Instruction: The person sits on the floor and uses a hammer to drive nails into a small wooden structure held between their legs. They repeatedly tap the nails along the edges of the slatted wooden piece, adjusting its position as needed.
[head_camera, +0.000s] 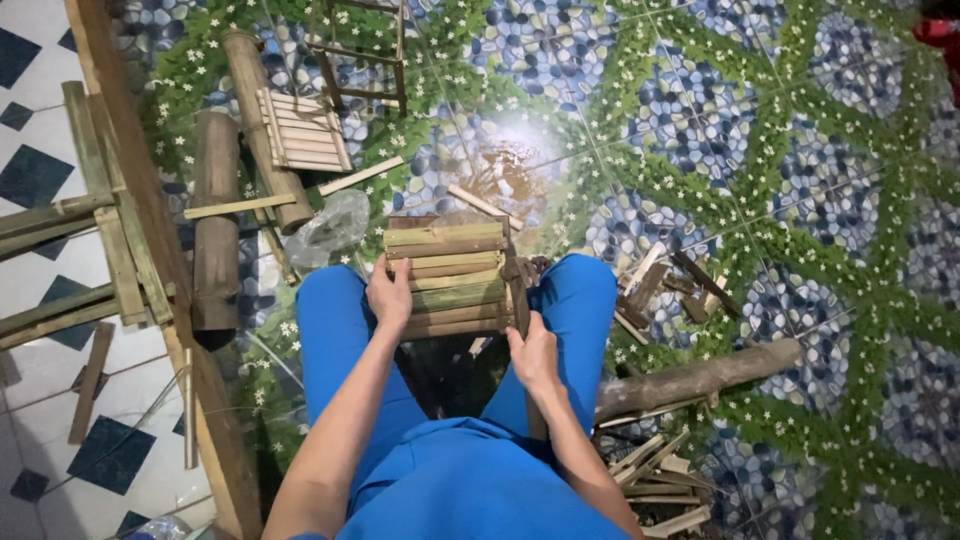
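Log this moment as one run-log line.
left hand: on slatted bamboo panel | right hand: gripping panel's near right edge | panel: between knees | bamboo poles: floor, left

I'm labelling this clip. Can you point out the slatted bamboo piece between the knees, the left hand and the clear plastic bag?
slatted bamboo piece (452, 268), head view, middle slats.
left hand (390, 294), head view, back of the hand.
clear plastic bag (332, 228), head view, its crumpled middle.

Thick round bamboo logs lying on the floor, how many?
3: two brown bamboo logs side by side at upper left, one long log lower right by the knee. More may hide under the scraps.
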